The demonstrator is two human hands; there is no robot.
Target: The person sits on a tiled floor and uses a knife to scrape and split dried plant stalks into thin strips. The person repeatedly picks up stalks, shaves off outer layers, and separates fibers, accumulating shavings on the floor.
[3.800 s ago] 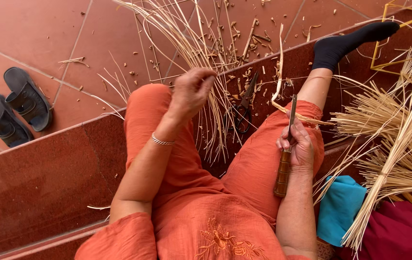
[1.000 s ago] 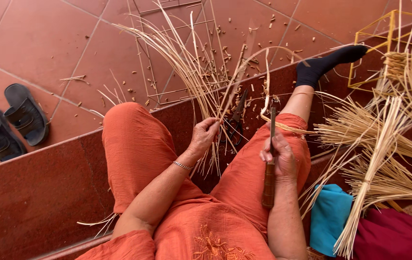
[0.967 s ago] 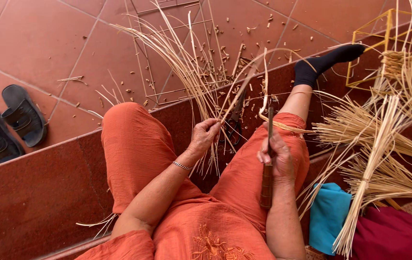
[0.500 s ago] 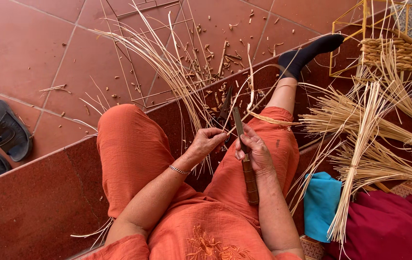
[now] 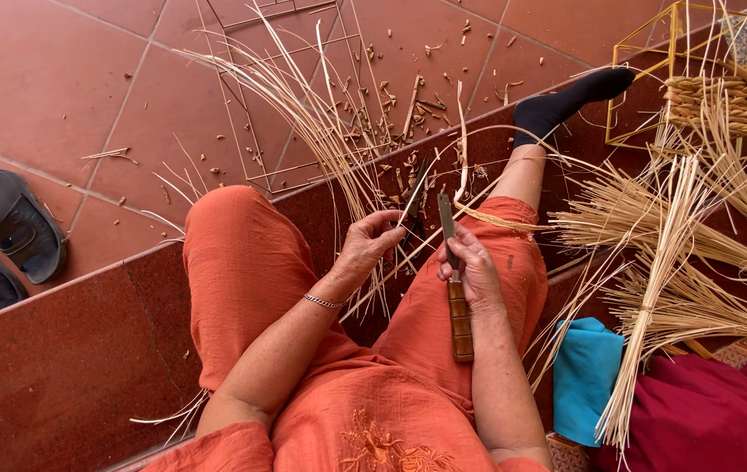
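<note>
Here, a person in orange clothing sits on a red tiled step, working pale reed strips (image 5: 304, 114) with a wooden-handled knife (image 5: 455, 288). The left hand (image 5: 365, 249), a thin bracelet at its wrist, has its fingers (image 5: 388, 229) pinched together on a few strips just left of the knife's blade. The right hand (image 5: 476, 271) is clamped round the knife where handle meets blade, its fingers closed tight. The knife's long axis runs away from the body, blade tip pointing outward between the knees, handle trailing back over the right thigh. From the knife, the held strips fan up and to the left across the floor; their gripped ends lie just beside the blade, nearer the left hand. Whether blade and strip touch cannot be told. Right of the knife lie tied reed bundles (image 5: 679, 262), a blue cloth (image 5: 585, 376) and a half-woven basket (image 5: 723, 105). Far left of the knife, dark sandals (image 5: 20, 236) rest on the floor, among scattered shavings.
</note>
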